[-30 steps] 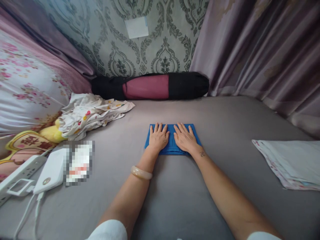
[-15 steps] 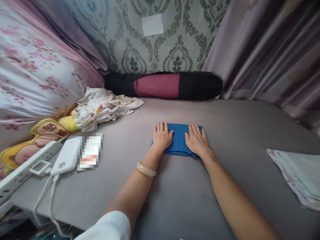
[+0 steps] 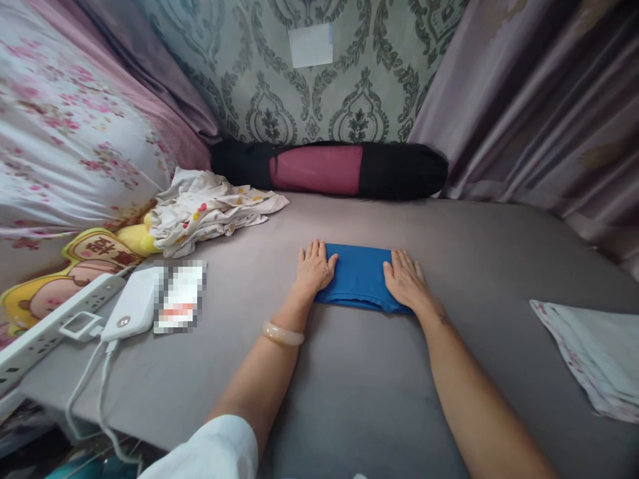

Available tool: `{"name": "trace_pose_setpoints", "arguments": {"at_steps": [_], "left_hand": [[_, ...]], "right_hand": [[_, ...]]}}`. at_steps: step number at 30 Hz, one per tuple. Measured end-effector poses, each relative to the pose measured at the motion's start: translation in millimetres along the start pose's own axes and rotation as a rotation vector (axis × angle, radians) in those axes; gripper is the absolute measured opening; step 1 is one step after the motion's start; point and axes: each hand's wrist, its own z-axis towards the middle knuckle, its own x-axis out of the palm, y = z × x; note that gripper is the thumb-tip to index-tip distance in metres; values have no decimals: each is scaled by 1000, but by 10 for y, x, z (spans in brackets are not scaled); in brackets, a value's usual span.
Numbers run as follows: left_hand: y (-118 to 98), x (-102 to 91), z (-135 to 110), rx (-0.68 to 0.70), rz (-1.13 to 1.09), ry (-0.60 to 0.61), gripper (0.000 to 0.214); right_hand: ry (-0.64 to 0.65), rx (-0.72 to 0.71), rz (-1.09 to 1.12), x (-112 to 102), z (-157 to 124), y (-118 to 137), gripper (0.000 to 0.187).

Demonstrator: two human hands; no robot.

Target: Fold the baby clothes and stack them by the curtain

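Note:
A blue folded cloth (image 3: 358,276), perhaps a garment, lies flat as a rectangle on the grey sheet (image 3: 359,386). My left hand (image 3: 315,267) rests palm down over its left edge, fingers stretched out and pointing away from me. Over the right edge lies my right hand (image 3: 407,279), also flat, with its thumb toward the middle of the cloth. Neither hand grasps it. Loose layers show along the near edge of the fold, while both side edges are partly hidden under my hands.
A black and maroon roll bag (image 3: 315,169) lies along the wall. At left are a crumpled spotted cloth (image 3: 210,209), a yellow plush (image 3: 44,293), a white power strip (image 3: 60,332), a white power bank (image 3: 134,306) with cables and a blurred packet (image 3: 180,296). Folded pale fabric (image 3: 594,352) lies at right.
My hands have slid apart, the left one leftward and the right one rightward, from the top of the blue cloth to its side edges. More of its middle shows.

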Motion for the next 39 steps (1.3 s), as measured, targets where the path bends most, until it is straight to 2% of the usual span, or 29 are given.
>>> {"name": "trace_pose_setpoints", "arguments": {"at_steps": [5, 9, 15, 21, 30, 35, 39], "left_hand": [[21, 35, 8, -5, -23, 24, 69], [17, 11, -8, 2, -14, 17, 68], [-134, -13, -99, 1, 77, -126, 65], [-206, 53, -142, 5, 51, -35, 70], [-199, 26, -142, -2, 63, -35, 70], [-328, 35, -214, 45, 98, -148, 69], [-438, 67, -269, 76, 56, -79, 71]], "right_hand": [[-6, -7, -1, 44, -3, -3, 66], [-15, -2, 9, 0, -22, 16, 65], [-73, -40, -11, -43, -77, 127, 64], [-77, -25, -33, 46, -107, 185, 64], [-86, -7, -34, 12, -118, 209, 63], [-159, 12, -47, 15, -184, 366, 63], [-146, 15, -49, 76, -219, 435, 64]]}}
